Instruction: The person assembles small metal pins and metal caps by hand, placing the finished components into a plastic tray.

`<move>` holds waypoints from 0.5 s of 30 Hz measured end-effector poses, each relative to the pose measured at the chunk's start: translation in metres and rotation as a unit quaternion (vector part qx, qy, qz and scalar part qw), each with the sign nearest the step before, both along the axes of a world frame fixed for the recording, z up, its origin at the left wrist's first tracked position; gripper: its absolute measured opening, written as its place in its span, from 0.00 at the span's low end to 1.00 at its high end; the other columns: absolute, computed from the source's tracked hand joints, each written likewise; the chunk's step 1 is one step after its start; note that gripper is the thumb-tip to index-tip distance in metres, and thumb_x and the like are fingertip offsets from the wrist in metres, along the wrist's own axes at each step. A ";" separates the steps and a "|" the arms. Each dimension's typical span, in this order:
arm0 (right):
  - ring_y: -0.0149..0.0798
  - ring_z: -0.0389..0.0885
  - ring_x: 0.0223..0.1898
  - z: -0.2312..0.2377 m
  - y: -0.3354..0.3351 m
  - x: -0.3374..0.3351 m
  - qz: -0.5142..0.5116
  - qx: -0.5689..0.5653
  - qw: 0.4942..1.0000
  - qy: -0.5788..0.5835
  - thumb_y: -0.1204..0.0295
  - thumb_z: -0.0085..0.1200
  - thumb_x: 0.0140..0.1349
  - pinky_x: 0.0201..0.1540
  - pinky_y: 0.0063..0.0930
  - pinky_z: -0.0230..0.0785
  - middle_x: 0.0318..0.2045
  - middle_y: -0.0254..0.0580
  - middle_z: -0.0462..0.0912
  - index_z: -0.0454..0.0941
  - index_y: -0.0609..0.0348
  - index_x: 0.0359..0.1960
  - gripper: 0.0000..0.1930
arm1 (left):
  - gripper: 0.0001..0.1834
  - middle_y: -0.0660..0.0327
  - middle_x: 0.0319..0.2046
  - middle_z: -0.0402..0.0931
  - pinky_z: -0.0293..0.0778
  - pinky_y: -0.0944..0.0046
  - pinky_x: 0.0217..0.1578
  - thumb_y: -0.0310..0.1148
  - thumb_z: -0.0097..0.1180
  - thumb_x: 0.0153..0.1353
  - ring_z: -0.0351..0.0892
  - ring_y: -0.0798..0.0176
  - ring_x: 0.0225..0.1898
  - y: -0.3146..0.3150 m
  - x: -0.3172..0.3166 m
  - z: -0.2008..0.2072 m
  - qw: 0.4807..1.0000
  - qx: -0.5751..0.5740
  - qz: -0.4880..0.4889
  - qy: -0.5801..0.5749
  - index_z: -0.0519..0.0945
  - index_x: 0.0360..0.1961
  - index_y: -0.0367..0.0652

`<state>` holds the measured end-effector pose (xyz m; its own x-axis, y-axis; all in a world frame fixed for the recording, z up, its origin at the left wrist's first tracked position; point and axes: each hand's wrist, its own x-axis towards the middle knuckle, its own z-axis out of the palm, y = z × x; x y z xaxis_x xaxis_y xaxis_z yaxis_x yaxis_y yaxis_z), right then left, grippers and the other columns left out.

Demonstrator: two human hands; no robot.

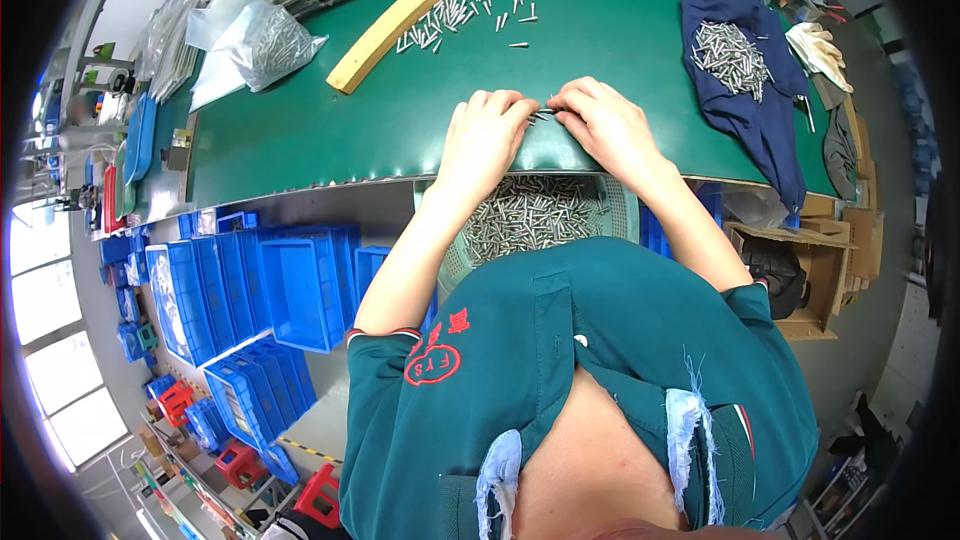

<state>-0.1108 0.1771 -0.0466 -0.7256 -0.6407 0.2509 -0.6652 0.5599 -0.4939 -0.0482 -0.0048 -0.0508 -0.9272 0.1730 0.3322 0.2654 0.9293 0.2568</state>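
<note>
My left hand [484,136] and my right hand [608,130] meet at the near edge of a green-topped table [290,140]. Both are closed, thumbs and fingertips pinched around a few small metal pins [541,116]; the fingers partly hide how these are held. Right below the table edge, in front of my body, a pale green plastic basket [625,208] holds a heap of similar silver pins [530,218]. Farther in on the tabletop lies a loose scatter of pins [447,16], beside a curved wooden strip [375,50].
On the right, a dark blue cloth [703,95] bears another pile of pins [732,58], with pale gloves [820,52] beyond. Clear bags [270,45] sit at the far left. Blue crates [308,290] stand below the table on the left, a cardboard box [815,285] on the right.
</note>
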 end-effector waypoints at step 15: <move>0.39 0.76 0.41 0.005 0.001 0.011 -0.002 0.012 0.999 -0.033 0.65 0.55 0.56 0.40 0.35 0.71 0.34 0.37 0.74 0.76 0.55 0.32 0.08 | 0.14 0.60 0.34 0.71 0.69 0.58 0.40 0.36 0.61 0.50 0.73 0.57 0.38 0.002 0.011 0.006 0.999 0.038 0.019 0.006 0.78 0.37 0.43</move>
